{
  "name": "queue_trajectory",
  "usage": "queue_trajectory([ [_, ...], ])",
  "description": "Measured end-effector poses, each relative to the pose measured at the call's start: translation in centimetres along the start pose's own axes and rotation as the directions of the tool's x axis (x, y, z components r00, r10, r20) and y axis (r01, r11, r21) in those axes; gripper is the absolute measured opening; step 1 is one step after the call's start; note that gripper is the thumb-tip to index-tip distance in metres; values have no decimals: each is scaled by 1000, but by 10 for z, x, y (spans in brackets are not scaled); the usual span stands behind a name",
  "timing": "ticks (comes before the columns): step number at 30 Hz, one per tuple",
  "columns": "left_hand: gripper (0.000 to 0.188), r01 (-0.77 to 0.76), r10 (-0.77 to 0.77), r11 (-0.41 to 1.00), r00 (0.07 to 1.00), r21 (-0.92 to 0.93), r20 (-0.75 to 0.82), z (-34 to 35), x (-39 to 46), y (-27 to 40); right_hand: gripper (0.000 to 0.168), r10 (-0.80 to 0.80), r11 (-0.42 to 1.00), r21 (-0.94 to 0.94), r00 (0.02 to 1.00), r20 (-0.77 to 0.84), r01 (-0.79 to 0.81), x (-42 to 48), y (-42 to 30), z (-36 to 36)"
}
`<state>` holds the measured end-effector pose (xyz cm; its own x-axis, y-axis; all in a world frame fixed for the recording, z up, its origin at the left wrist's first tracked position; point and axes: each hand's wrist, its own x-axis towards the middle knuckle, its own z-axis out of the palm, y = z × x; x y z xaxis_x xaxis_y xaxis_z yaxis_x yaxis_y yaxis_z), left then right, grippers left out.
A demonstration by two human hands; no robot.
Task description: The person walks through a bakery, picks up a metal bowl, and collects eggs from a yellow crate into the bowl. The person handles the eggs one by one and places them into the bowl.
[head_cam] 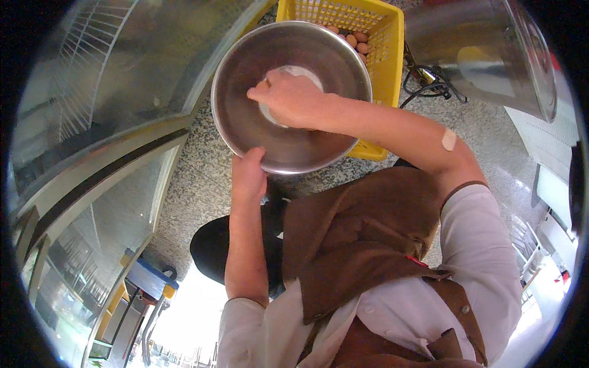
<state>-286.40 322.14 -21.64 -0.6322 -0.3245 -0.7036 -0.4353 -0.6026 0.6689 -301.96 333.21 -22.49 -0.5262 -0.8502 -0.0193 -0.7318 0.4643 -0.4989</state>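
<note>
A wide stainless steel bowl is tilted up in front of me, partly in front of a yellow plastic basket. My left hand grips the bowl's lower left rim, thumb over the edge and fingers hidden below. Inside the bowl, my right hand reaches down with its fingers curled, over a pale round patch at the bottom. Whether that patch is the bare base or some contents is unclear, and I cannot see whether the curled fingers hold anything. Brown eggs lie in the basket behind the bowl.
On the left stands a glass-doored cabinet with wire racks inside. A large steel pot is at the upper right, beside a tangled black cable. Speckled stone-like floor shows beneath. A blue-topped item stands lower left.
</note>
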Motion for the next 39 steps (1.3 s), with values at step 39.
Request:
queue_trajectory([
  [39,54,-128,131,991,963,27,-237,-37,5,20,20,563,769,-258,428,707,-585,-98,157,149],
])
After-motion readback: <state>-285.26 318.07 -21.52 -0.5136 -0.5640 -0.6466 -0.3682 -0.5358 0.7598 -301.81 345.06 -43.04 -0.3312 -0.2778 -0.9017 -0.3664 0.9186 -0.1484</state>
